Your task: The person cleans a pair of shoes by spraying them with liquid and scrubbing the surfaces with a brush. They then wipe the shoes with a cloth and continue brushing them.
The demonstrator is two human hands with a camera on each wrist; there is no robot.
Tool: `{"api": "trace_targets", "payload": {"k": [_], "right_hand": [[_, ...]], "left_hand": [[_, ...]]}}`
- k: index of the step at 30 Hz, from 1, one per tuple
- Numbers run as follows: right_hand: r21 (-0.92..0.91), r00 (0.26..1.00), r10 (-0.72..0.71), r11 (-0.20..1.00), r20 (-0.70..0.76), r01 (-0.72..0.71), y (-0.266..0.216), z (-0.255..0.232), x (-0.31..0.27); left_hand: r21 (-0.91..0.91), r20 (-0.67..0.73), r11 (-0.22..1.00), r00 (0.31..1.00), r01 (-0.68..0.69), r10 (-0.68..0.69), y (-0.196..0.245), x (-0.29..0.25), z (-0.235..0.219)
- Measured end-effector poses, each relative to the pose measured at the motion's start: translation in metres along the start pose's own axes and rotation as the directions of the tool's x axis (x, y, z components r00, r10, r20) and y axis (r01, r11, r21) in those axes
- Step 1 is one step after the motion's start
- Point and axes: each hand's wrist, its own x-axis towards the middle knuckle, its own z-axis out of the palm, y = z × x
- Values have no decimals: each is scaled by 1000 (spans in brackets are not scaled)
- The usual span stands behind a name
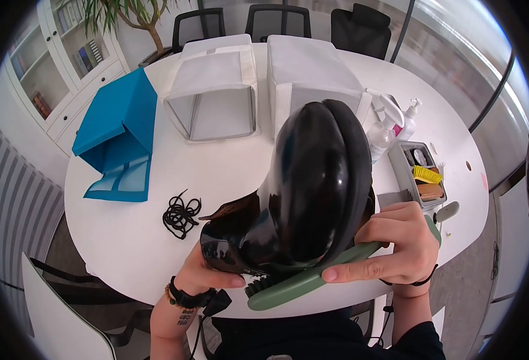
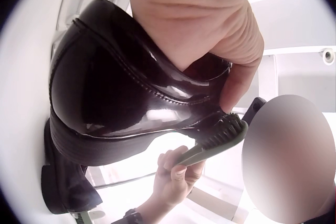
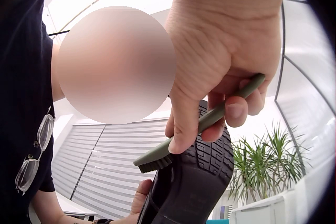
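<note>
The shiny black shoe (image 1: 312, 180) was up over the white table (image 1: 120, 252), tipped so its toe pointed high and its sole faced the right hand. The left hand (image 2: 194, 19) reached into its opening and held it there, thumb outside; the tips of the other fingers were hidden. The right hand (image 1: 402, 240) gripped the green brush (image 1: 294, 294), with its thumb along the back and its fingers curled round the handle. The two hands were apart, with the shoe and brush between them.

The dark bristles (image 2: 223, 132) faced the shoe near its opening — I could not tell if they pressed on it. Brushing looked like the step in hand. To do it well, soft, short strokes were best, with the bristles flat so the hard edge did not scratch the shine. The left thumb sat very near the bristles, so it needed to keep clear. A firm hold inside the shoe mattered too, or it could twist.

A second dark shoe (image 2: 68, 190) stood low behind. On the table lay a heap of black string (image 1: 182, 215), and a gray tray (image 1: 399, 161) held a yellow brush (image 1: 427, 174). Two bottles (image 1: 379, 139) stood just beside the tray, and a blue box (image 1: 120, 123) sat at the far left.
</note>
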Motion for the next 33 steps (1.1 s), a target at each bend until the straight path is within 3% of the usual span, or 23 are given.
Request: {"api": "trace_targets", "payload": {"k": [5, 12, 18, 20, 24, 29, 33], "right_hand": [[2, 1000, 0, 1000, 8, 0, 1, 0, -1], [-5, 1000, 17, 1000, 11, -16, -1, -1, 1], [6, 1000, 10, 1000, 6, -10, 1, 0, 0], [8, 1000, 2, 1000, -4, -2, 1, 0, 0], [14, 1000, -5, 1000, -4, 5, 2, 1, -1], [15, 1000, -2, 1000, -7, 3, 2, 1, 0], [28, 1000, -5, 1000, -15, 6, 3, 1, 0]], "left_hand": [[18, -89, 998, 995, 54, -52, 3, 0, 6], [13, -6, 1000, 1000, 22, -22, 4, 0, 4], [27, -46, 999, 998, 38, -37, 5, -4, 6], [46, -124, 997, 991, 61, -55, 6, -6, 8], [9, -97, 999, 994, 41, -40, 6, -5, 8], [81, 48, 995, 997, -58, 54, 3, -3, 3], [60, -43, 998, 999, -14, 17, 3, -7, 7]]}}
